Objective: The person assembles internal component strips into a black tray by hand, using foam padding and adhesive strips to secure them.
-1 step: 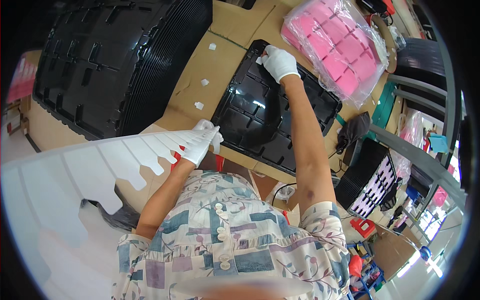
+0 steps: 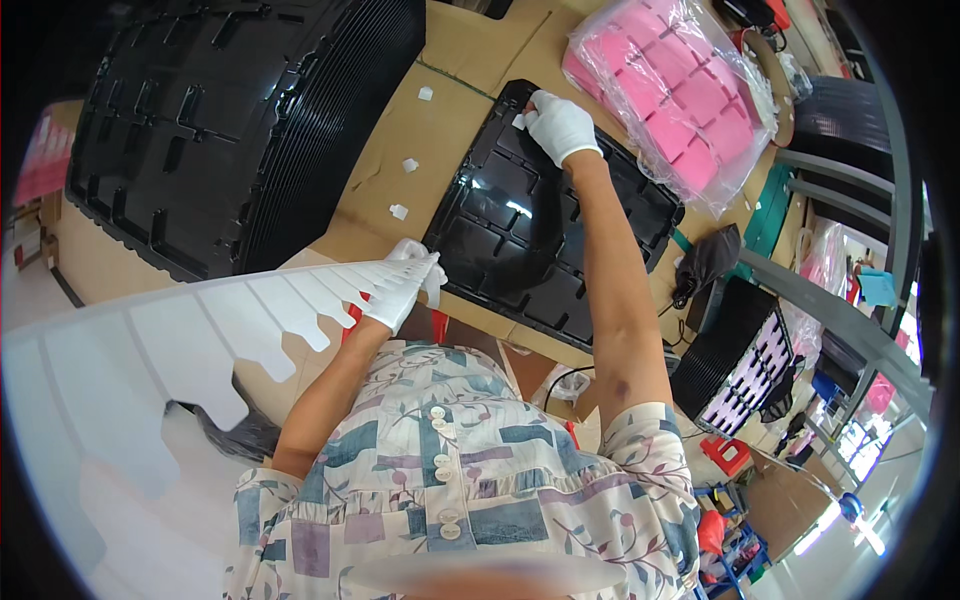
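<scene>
My left hand [image 2: 402,285], in a white glove, is closed around the narrow-looking far end of a long white strip [image 2: 215,310] with notched tabs along one edge. From there the strip runs toward the lower left, close to the camera. My gloved right hand [image 2: 562,128] is at the far left corner of a black plastic tray [image 2: 490,240] with moulded compartments. Its fingers are bent and pressed together at a small white sticker [image 2: 519,121] on the tray's rim. The fingertips are partly hidden by the hand.
A tall stack of black trays [image 2: 200,130] stands at left. Several small white stickers [image 2: 398,212] lie on the cardboard-covered table [image 2: 390,185]. Pink foam in a clear bag [image 2: 675,90] lies at far right, near a dark bag [image 2: 708,260] and a grey metal frame [image 2: 830,305].
The near part of the white strip has shifted very slightly down and to the right. Both hands and the tray keep their places.
</scene>
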Available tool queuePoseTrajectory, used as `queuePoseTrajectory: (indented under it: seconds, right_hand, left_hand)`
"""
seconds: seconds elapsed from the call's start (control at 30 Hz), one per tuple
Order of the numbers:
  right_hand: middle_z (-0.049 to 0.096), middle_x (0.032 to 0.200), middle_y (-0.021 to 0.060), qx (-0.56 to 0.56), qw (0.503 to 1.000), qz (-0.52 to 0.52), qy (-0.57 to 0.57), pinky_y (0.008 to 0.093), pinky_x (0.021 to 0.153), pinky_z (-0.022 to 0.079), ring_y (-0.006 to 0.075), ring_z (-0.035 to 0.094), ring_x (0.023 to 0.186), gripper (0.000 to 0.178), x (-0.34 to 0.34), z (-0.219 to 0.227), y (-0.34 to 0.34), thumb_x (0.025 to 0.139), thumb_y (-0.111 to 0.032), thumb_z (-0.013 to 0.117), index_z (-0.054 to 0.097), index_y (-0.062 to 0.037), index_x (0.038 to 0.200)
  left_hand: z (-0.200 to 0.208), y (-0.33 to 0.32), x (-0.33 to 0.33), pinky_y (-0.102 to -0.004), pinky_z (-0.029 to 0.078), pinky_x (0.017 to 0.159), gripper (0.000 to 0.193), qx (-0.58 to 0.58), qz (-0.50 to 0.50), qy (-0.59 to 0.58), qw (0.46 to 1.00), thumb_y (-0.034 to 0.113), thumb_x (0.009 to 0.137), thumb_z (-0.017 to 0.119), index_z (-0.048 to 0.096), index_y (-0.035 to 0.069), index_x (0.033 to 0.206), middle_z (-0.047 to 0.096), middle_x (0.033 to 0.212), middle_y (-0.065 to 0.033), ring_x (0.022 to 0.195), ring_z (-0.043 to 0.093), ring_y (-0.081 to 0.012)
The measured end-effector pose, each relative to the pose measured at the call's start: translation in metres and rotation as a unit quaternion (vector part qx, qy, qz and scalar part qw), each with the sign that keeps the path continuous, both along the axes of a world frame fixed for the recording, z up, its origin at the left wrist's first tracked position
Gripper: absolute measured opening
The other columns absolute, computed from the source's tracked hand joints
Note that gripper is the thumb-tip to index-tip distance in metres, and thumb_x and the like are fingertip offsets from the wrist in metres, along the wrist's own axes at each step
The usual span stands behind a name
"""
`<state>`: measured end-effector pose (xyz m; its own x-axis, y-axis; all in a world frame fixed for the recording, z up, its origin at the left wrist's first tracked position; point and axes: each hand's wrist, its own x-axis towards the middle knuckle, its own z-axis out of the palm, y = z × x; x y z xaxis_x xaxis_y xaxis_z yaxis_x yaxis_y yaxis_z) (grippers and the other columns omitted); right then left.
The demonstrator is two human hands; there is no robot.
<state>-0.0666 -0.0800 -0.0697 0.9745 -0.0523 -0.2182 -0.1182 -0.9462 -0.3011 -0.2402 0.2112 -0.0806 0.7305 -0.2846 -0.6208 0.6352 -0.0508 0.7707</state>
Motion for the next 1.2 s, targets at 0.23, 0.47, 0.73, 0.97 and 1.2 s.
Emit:
queuePoseTrajectory:
  seconds: [0.23,0.47,0.73,0.97,1.2]
  right_hand:
    - [0.068,0.093,0.0191,0.045,0.999,0.025,0.001,0.0444,0.080,0.051,0.0359,0.065,0.092,0.023,-0.003,0.005,-0.002,0.085,-0.029,0.061,0.064,-0.0085,0.094]
    - [0.068,0.096,0.0200,0.039,0.998,-0.038,-0.026,0.0436,0.082,0.051,0.0362,0.065,0.094,0.031,-0.012,0.010,0.008,0.080,-0.030,0.070,0.064,-0.0058,0.098]
    - [0.068,0.084,0.0196,0.154,0.986,-0.066,0.014,0.0428,0.076,0.051,0.0373,0.065,0.085,0.019,-0.016,-0.015,0.004,0.079,-0.025,0.068,0.066,-0.0069,0.085]
    - [0.068,0.085,0.0184,0.121,0.990,-0.050,-0.057,0.0448,0.073,0.051,0.0375,0.065,0.082,0.017,-0.015,-0.015,0.003,0.079,-0.025,0.066,0.066,-0.0084,0.084]
    - [0.067,0.084,0.0165,-0.039,0.995,0.050,-0.079,0.0464,0.068,0.053,0.0356,0.067,0.077,0.015,-0.013,-0.007,0.015,0.082,-0.022,0.061,0.060,-0.0079,0.085]
  left_hand:
    - [-0.004,0.001,0.003,-0.0278,0.054,0.070,0.010,-0.003,0.001,0.009,1.000,0.011,0.097,0.056,0.050,0.005,0.093,0.059,0.077,-0.0059,0.072,0.065,-0.0162]
    - [0.007,-0.001,0.002,-0.0282,0.054,0.072,0.010,-0.026,0.014,0.049,0.998,0.013,0.097,0.056,0.050,0.005,0.095,0.060,0.079,-0.0063,0.076,0.066,-0.0166]
    - [0.009,-0.001,0.003,-0.0282,0.054,0.074,0.012,-0.033,0.021,0.065,0.997,0.016,0.098,0.055,0.050,0.005,0.096,0.060,0.080,-0.0060,0.077,0.066,-0.0172]
    - [0.010,-0.003,0.004,-0.0284,0.054,0.075,0.012,-0.033,0.016,0.064,0.997,0.016,0.098,0.055,0.049,0.005,0.097,0.059,0.080,-0.0060,0.077,0.066,-0.0167]
    - [0.002,0.006,-0.005,-0.0263,0.051,0.073,0.013,-0.147,0.078,0.067,0.984,0.016,0.097,0.057,0.049,0.005,0.096,0.058,0.079,-0.0051,0.075,0.063,-0.0142]
